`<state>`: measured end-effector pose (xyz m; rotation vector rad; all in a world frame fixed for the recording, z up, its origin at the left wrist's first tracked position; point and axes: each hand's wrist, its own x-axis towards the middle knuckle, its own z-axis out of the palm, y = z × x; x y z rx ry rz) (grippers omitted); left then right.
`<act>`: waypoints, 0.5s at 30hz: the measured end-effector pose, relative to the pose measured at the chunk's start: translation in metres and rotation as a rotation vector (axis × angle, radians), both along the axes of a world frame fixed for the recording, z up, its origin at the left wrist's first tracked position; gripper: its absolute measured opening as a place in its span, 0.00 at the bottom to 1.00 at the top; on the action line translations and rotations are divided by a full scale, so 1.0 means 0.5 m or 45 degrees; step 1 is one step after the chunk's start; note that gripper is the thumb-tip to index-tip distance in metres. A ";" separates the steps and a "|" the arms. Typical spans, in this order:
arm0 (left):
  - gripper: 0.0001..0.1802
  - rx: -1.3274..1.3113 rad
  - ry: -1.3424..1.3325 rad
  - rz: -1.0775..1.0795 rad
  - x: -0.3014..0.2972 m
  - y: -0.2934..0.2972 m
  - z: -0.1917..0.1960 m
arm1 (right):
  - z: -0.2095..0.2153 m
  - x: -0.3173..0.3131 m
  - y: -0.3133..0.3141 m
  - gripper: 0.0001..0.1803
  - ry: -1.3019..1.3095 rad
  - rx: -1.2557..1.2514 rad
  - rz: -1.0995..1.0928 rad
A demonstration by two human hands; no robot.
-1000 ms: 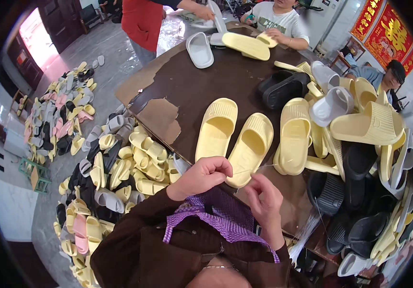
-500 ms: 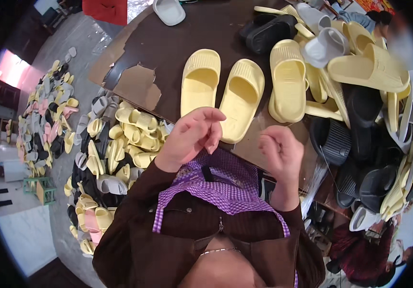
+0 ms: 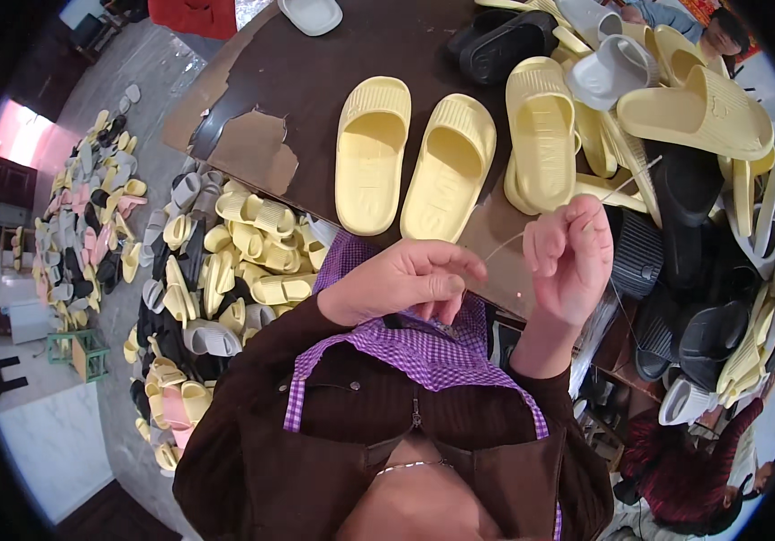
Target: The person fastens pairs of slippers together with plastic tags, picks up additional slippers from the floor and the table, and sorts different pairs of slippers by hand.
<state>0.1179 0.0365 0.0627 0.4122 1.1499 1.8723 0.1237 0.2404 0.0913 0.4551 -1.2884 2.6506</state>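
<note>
My right hand (image 3: 572,257) is raised at the table's near edge, thumb and fingers pinched on a thin pale strand (image 3: 633,178). One end of the strand sticks out to the upper right; the other part curves toward my left hand (image 3: 405,281). That hand has bent fingers with the thumb against them, in front of my purple checked apron (image 3: 405,361); whether it grips the strand is unclear. Just beyond my hands lie a left yellow slipper (image 3: 365,203) and a right yellow slipper (image 3: 444,185), soles down, side by side. Another yellow pair (image 3: 542,167) is stacked to their right.
Yellow, grey and black slippers heap up at right, including a black slipper (image 3: 635,257) near my right hand. A grey slipper (image 3: 311,13) lies at the far edge of the dark table (image 3: 297,77). More slippers (image 3: 252,239) cover the left side. Other people are at right.
My right hand has moved up and right, and a strand now shows in it. My left hand has shifted right and slightly down. The slippers appear slightly higher in view.
</note>
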 end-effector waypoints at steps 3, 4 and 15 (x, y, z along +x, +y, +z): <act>0.09 0.016 -0.017 -0.066 -0.006 -0.006 -0.006 | -0.006 -0.012 -0.001 0.10 -0.021 0.003 -0.035; 0.09 0.026 -0.024 -0.099 -0.007 -0.009 -0.007 | -0.007 -0.015 -0.003 0.10 -0.011 0.008 -0.046; 0.08 0.001 -0.132 -0.128 -0.002 -0.034 0.027 | 0.009 -0.025 0.012 0.08 0.001 -0.094 -0.090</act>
